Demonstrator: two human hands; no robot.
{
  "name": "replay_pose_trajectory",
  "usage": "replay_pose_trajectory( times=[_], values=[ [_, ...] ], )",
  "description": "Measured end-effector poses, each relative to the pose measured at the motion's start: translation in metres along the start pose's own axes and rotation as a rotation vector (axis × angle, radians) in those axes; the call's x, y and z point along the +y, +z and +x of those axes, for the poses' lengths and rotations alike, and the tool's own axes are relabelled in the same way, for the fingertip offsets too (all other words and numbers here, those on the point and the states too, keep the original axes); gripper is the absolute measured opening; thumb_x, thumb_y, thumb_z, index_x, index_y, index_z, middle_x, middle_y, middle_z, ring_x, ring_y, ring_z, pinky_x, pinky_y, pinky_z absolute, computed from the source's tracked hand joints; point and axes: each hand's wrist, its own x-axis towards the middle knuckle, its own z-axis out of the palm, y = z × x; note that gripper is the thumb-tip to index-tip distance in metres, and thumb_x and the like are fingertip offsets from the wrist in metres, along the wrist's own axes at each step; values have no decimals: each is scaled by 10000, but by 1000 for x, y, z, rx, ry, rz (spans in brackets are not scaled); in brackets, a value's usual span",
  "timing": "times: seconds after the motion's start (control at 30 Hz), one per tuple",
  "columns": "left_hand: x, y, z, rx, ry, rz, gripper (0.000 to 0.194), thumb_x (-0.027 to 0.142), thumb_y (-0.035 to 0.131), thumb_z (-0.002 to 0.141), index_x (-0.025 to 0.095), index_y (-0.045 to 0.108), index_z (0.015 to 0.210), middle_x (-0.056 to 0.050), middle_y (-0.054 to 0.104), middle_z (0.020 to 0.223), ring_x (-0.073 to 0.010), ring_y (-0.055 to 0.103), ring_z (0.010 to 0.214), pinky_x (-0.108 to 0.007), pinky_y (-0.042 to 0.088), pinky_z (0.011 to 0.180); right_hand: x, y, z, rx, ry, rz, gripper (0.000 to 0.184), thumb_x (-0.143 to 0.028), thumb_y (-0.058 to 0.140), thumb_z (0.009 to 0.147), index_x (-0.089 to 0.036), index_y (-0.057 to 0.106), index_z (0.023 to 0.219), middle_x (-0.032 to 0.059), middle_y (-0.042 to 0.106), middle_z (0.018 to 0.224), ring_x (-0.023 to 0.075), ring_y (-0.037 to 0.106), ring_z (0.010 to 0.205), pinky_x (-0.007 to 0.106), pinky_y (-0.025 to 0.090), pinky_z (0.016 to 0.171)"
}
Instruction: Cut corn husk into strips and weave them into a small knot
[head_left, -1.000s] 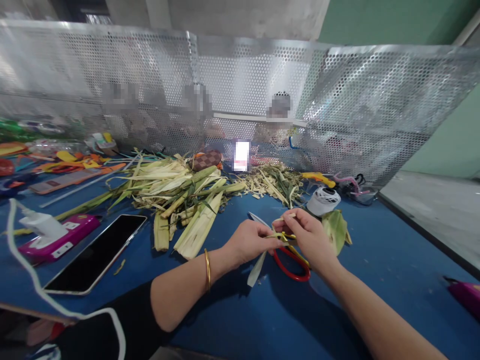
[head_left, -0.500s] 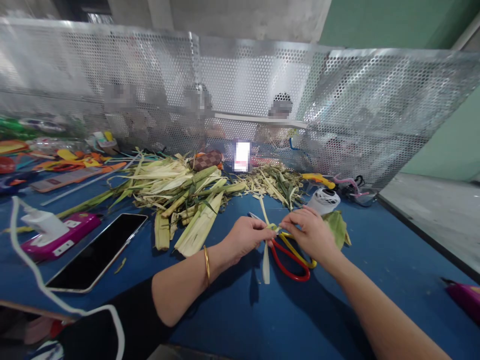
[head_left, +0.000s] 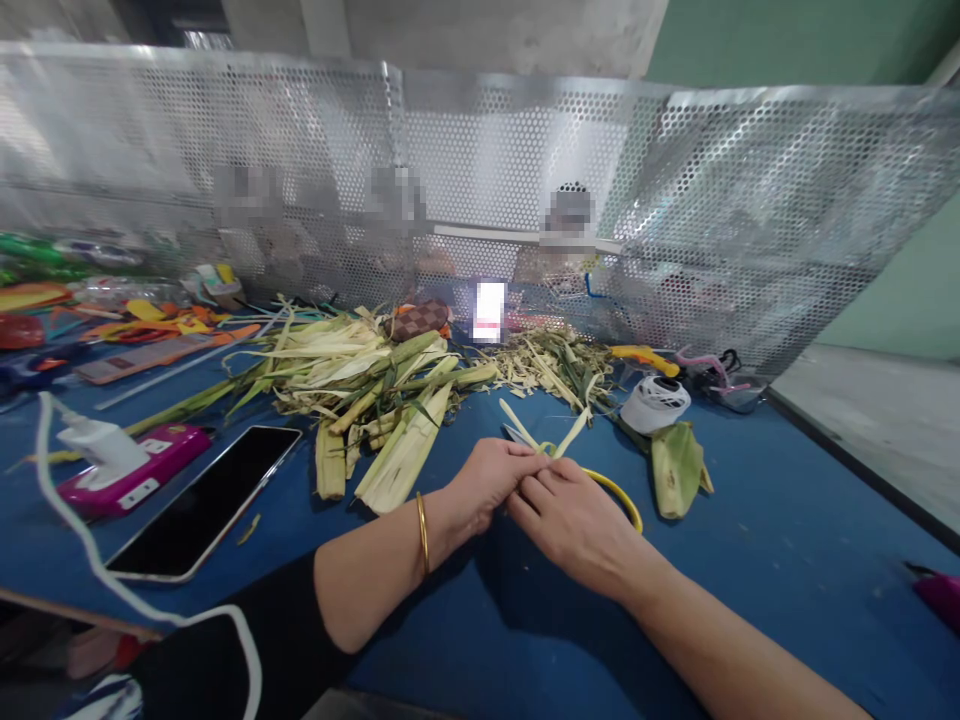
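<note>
My left hand [head_left: 495, 480] and my right hand [head_left: 566, 510] meet fingertip to fingertip over the blue tabletop. Both pinch a pale strip of husk [head_left: 574, 432], whose ends stick out beyond the fingers and cross in a small loop. Beneath the hands lies a pair of scissors [head_left: 626, 495]; its yellow handle and a bit of blade show, and the red handle is hidden by my right hand. A spool of white thread [head_left: 655, 403] stands just beyond my right hand, with a green-yellow husk piece [head_left: 676, 470] beside it.
A heap of dried husks [head_left: 405, 450] lies left of centre, with shredded scraps [head_left: 559, 365] behind the hands. At left are a phone [head_left: 206, 500] and a purple power strip [head_left: 161, 460] with a white charger and cable. A perforated metal screen [head_left: 480, 130] runs along the back.
My right hand has moved left and down, close against my left hand, and now covers the scissors' red handle. The strip's hanging end is out of sight; two ends now point up.
</note>
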Motion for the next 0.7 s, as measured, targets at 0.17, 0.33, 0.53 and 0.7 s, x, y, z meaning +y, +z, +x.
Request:
replay_pose_trajectory(
  times=[0.17,0.33,0.53,0.7],
  values=[
    [3,0,-2,-8,-26,-36,150,207,762,592,126,636,574,-11,630,552,-106,575,553,-199,422,524,0,3,-1,-3,-61,-20,176,-130,415,903,-131,591,906,81,607,789,230,559,716,418,425,754],
    [5,1,-4,-9,-72,-82,135,166,731,616,141,618,545,4,619,525,-101,560,524,-203,435,530,-3,6,-2,-20,-65,-78,208,-136,392,915,-113,591,972,112,616,837,251,569,770,448,426,788],
    [5,0,-1,13,23,-80,139,187,754,642,110,656,582,-29,644,561,-101,575,533,-203,439,530,-4,6,-3,74,6,-70,250,-105,348,908,-121,598,895,102,606,806,247,550,783,414,400,808],
    [13,0,-2,84,126,-86,124,181,729,703,105,679,620,-37,665,614,-81,573,527,-215,492,599,-5,-5,-3,219,-32,66,314,-85,322,914,-146,589,760,54,562,671,188,479,625,357,373,696]
  ],
)
